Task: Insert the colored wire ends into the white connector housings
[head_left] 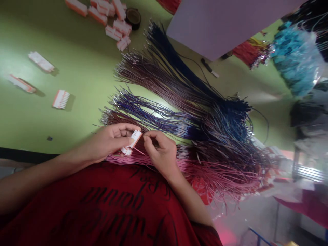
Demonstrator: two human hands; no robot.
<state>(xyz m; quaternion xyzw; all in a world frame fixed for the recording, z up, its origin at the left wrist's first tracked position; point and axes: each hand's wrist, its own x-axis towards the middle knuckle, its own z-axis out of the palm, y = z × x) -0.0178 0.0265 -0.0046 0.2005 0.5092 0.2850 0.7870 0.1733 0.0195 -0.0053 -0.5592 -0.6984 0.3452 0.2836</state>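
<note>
My left hand (115, 138) is closed round a white and orange connector housing (135, 138), held tilted between thumb and fingers. A pink wire (139, 151) runs out of the housing's lower side. Just to the right, my right hand (162, 147) is closed in a pinch at the housing's orange edge. What its fingertips hold looks like a thin dark wire end, mostly hidden by the fingers. Below and behind both hands lie bundles of pink wires (225, 174) and brown wires (120, 118) with metal terminals.
Blue wires (153, 111), more brown wires (159, 77) and dark navy wires (176, 58) spread over the green table (84, 65). Loose housings (60, 99) lie at left, others piled near a tape roll (133, 18). A marker (209, 67) and a blue bag (294, 58) are at right.
</note>
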